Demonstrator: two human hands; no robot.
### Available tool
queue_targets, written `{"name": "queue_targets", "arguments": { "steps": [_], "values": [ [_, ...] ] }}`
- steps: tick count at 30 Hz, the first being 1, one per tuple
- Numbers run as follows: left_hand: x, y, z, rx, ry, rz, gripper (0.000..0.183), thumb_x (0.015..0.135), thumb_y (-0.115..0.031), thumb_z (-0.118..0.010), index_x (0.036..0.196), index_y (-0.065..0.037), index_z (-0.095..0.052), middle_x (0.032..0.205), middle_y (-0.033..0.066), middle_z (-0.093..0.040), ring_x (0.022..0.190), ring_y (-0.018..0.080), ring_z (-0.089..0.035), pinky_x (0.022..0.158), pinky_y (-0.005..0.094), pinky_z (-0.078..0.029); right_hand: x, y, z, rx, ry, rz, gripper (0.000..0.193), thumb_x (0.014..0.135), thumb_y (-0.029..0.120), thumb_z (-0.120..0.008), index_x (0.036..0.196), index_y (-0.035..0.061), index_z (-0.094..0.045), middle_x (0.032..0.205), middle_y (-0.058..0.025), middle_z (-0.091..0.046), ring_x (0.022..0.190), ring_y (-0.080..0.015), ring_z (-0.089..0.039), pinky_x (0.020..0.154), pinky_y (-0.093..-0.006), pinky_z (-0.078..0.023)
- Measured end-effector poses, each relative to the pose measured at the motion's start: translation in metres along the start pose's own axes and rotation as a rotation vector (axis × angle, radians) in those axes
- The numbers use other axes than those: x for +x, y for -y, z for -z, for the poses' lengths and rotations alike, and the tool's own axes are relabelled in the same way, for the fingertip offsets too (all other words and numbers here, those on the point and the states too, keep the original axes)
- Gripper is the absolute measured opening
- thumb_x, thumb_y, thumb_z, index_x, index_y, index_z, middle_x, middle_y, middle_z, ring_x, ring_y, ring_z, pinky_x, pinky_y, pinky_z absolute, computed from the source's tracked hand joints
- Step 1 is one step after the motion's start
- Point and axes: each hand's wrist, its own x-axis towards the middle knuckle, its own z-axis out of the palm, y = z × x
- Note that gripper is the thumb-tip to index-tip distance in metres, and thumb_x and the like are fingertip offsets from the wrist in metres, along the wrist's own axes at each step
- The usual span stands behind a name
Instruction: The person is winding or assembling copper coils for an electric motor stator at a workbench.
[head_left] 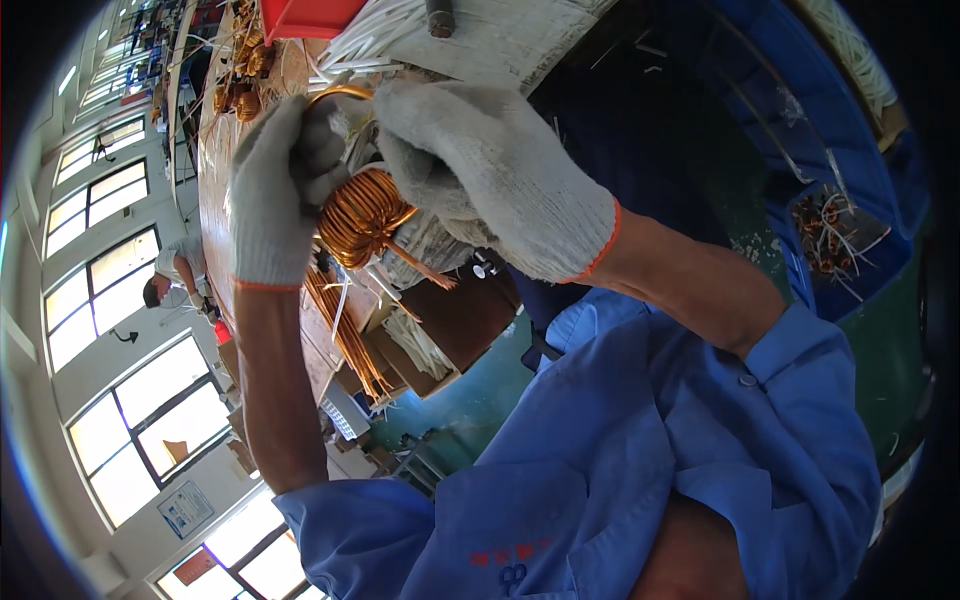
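In the head view, both hands wear thick knitted gloves, grey-white and ribbed, with thin orange edging at the wrists. The left hand [273, 195] has its fingers bent inward just above the copper coil [355, 218]; their tips are partly hidden, and I cannot tell whether they grip the coil or only the wire. The right hand [490, 165] is closed, thumb and forefinger together on the end of a smooth, shiny wire loop [342, 91] that arches across from the left fingers.

The coil sits between the hands, just below the left fingertips: a fat, rounded ring of tightly laid, glossy orange-brown turns. A stiff twisted lead [428, 268] juts from it, below the right fingers, near crumpled grey-white material.

Below the fingers, a sheaf of straight copper rods or wires [345, 335] slants beside a brown cardboard box [465, 340] holding slim white tubes [417, 342]. Beyond the fingertips lie a loose heap of white tubing [375, 42], a smooth red bin [310, 17] and a dark cylinder [440, 18]. More wound coils [240, 102] cluster beyond the left fingers. Well to the right of the right fingers, tangled copper and white scraps [828, 232] lie in a blue plastic container.
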Motion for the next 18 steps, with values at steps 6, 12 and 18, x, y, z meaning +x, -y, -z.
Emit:
{"name": "queue_targets", "arguments": {
  "steps": [6,12,18],
  "values": [
    [0.017,-0.001,0.001,0.107,0.277,-0.111,0.039,0.118,-0.034,-0.054,0.115,-0.001,-0.076,0.067,-0.0065,-0.043,0.057,0.0056,-0.038,0.055,0.0253,-0.035,-0.001,-0.007,0.008,0.0,-0.017,0.039,0.035,0.116,0.031,-0.053,0.097,0.0065,-0.068,0.073,0.003,-0.056,0.05,-0.0032,-0.042,0.043,-0.0236,-0.033],
    [0.005,-0.002,-0.001,-0.109,0.27,0.017,0.037,0.117,-0.042,-0.06,0.091,-0.015,-0.058,0.072,-0.0063,-0.051,0.054,0.0034,-0.043,0.05,0.0223,-0.038,-0.043,-0.066,0.051,-0.591,-0.014,0.67,0.026,0.108,-0.002,-0.055,0.129,-0.0003,-0.07,0.108,-0.0098,-0.074,0.081,-0.0178,-0.072,0.071,-0.0317,-0.06],
    [0.005,0.017,0.015,0.102,0.32,-0.315,0.051,0.12,-0.046,-0.051,0.122,0.001,-0.07,0.1,0.0092,-0.073,0.086,0.0138,-0.069,0.079,0.0296,-0.057,-0.037,-0.069,0.02,-1.18,0.201,0.774,0.017,0.112,0.018,-0.061,0.116,0.007,-0.073,0.103,-0.0079,-0.075,0.079,-0.0175,-0.074,0.06,-0.0351,-0.058]
  ]
}}
